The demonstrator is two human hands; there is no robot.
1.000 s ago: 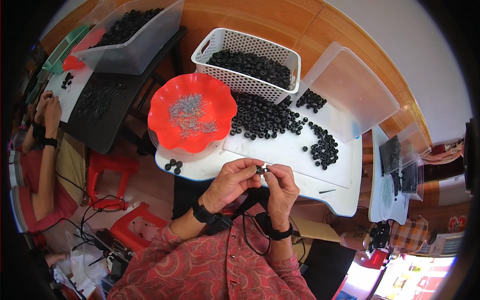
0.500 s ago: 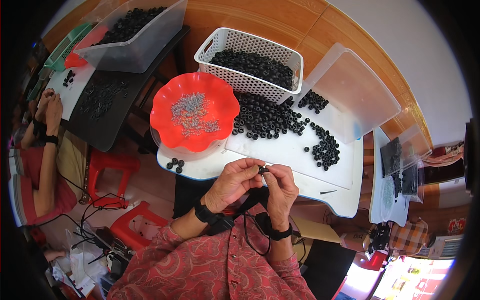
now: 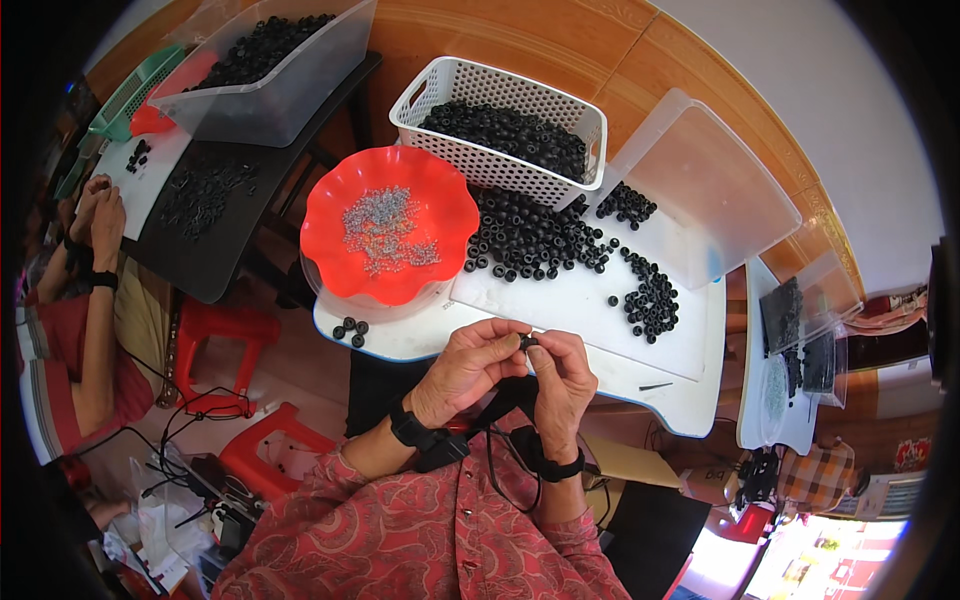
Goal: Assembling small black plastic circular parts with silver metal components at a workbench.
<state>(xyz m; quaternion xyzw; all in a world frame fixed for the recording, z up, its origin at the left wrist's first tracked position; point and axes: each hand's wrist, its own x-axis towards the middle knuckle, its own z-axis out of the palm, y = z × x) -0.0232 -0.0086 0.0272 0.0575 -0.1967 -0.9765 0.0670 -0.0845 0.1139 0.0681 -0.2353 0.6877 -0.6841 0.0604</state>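
Note:
Both of my hands meet at the near edge of the white table [image 3: 640, 398]. Between their fingertips is a small black ring-shaped part [image 3: 527, 342]. My left hand [image 3: 470, 365] pinches it from the left, and my right hand [image 3: 562, 385] pinches it from the right. Fingers cover much of the part. Beyond them a heap of similar black parts [image 3: 530, 235] lies on a white board [image 3: 600, 310], with a smaller group [image 3: 650, 300] to the right. A red wavy-edged bowl [image 3: 325, 230] at left holds many tiny silvery pieces [image 3: 380, 215].
A white perforated basket [image 3: 500, 160] full of black parts stands at the back, beside a tilted clear plastic bin [image 3: 700, 190]. Several black parts [image 3: 350, 330] sit near the left table edge. At far left, another person's hands [image 3: 100, 210] work at a black table [image 3: 225, 240]. Red stools [image 3: 225, 345] stand below.
The part and my fingertips have shifted very slightly; both hands keep their pinch. The rest looks the same.

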